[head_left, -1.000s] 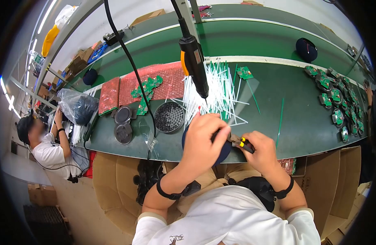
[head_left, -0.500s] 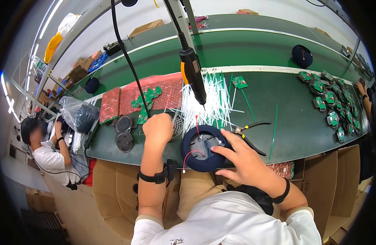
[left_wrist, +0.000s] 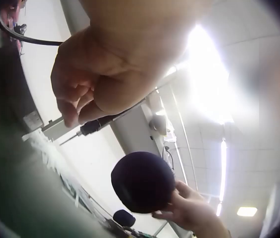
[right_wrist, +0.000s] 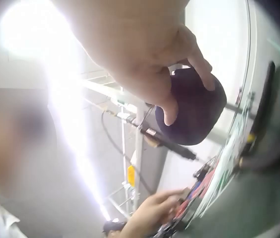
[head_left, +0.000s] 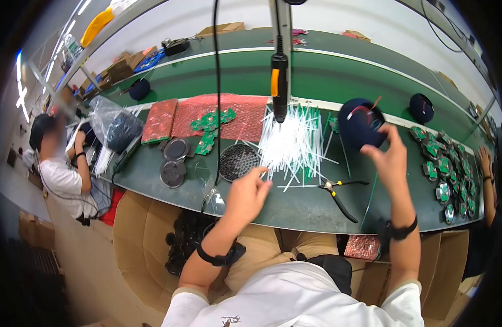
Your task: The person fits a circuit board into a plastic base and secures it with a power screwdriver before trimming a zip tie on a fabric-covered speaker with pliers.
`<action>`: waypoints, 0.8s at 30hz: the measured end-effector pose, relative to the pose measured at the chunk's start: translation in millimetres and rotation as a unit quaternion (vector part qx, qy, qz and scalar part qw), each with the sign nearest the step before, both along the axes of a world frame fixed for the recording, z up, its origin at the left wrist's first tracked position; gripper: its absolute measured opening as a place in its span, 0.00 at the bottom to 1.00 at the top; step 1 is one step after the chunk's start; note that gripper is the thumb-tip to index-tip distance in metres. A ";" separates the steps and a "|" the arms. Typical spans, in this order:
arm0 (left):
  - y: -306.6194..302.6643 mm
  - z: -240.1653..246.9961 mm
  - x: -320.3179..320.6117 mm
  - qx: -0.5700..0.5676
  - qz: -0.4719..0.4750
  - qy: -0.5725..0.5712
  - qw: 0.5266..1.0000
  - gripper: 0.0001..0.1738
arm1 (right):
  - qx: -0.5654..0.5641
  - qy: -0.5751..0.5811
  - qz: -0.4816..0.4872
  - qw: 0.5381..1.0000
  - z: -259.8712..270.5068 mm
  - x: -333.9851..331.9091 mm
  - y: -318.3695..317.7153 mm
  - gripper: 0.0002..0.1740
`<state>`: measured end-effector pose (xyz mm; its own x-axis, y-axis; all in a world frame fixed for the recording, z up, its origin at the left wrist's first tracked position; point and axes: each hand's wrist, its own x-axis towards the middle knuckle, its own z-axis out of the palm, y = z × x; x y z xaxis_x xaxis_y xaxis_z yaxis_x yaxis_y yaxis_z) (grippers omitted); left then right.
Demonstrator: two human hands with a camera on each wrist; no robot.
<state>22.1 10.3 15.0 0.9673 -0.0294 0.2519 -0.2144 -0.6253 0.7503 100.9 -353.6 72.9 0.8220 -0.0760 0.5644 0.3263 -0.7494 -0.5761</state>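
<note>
My right hand (head_left: 390, 161) holds a navy, fabric-covered round housing (head_left: 360, 133) by its near edge, thumb and fingers spread on its side. The housing is raised and tilted, and red wires (head_left: 369, 107) stand out of its top. In the right wrist view the thumb and a finger press against the dark shell (right_wrist: 197, 109). My left hand (head_left: 246, 196) hovers by the front of a round dish (head_left: 239, 161) of small dark parts, fingers loosely bent and nothing visible in them. Pliers (head_left: 337, 199) with black and yellow handles lie spread on the table between the hands.
An electric screwdriver (head_left: 279, 87) hangs over a pile of white and green ties (head_left: 292, 144). Green circuit boards (head_left: 212, 125) lie on red bubble wrap at left. Round units with boards (head_left: 444, 169) crowd the right side. Another navy housing (head_left: 421, 108) stands behind; a person sits at left.
My right hand let go of the pliers, leaving them on the table, then took the navy housing and carried it up and to the right. My left hand moved off the housing to the dish.
</note>
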 end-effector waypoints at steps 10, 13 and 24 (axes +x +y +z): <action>-25.9 -39.6 -34.6 0.087 0.062 -0.192 0.976 0.12 | -0.122 0.010 -0.141 0.982 -45.2 233.5 -95.9 0.35; -23.3 -41.2 -35.3 0.070 0.050 -0.211 0.974 0.11 | -0.117 0.026 -0.120 0.985 -75.1 282.4 -127.4 0.36; 120.0 12.2 -26.2 0.163 0.304 -0.220 0.913 0.28 | -0.276 0.239 0.179 0.914 -10.4 -21.8 27.8 0.39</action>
